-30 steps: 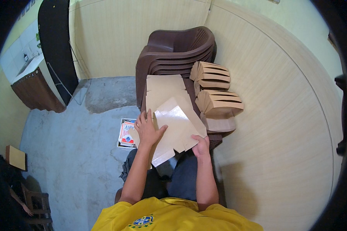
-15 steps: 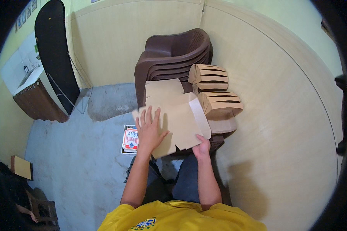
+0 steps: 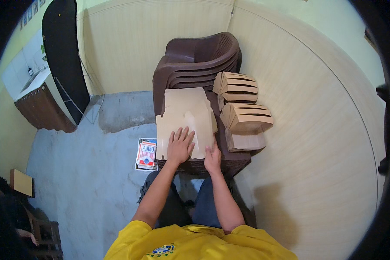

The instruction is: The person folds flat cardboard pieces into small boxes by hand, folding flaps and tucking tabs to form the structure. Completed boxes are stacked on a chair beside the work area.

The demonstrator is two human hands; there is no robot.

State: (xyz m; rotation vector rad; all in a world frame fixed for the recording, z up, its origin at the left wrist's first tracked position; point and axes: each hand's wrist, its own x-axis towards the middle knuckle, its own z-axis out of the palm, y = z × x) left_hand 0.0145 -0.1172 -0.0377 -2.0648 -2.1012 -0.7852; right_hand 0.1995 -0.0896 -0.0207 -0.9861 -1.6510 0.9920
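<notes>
A flat brown cardboard box blank (image 3: 171,125) with cut notches and flaps lies on a brown plastic surface (image 3: 239,163) in front of me. My left hand (image 3: 180,146) rests on the blank with its fingers spread. At the near right edge my right hand (image 3: 212,157) has its thumb on top and its fingers along the side, closed on the cardboard. Other cardboard edges show under the blank at its right, though how many sheets lie there is hidden.
Right of the blank stand two groups of folded cardboard boxes (image 3: 249,125), close to the wooden wall. Stacked brown plastic chairs (image 3: 197,65) rise behind. A white box of printed cards (image 3: 146,154) sits at the left. An ironing board (image 3: 61,52) leans by a sink.
The blank was tilted and raised in my hands; now it lies flat and squarer to me. My left hand moved right and down, and my right hand moved left.
</notes>
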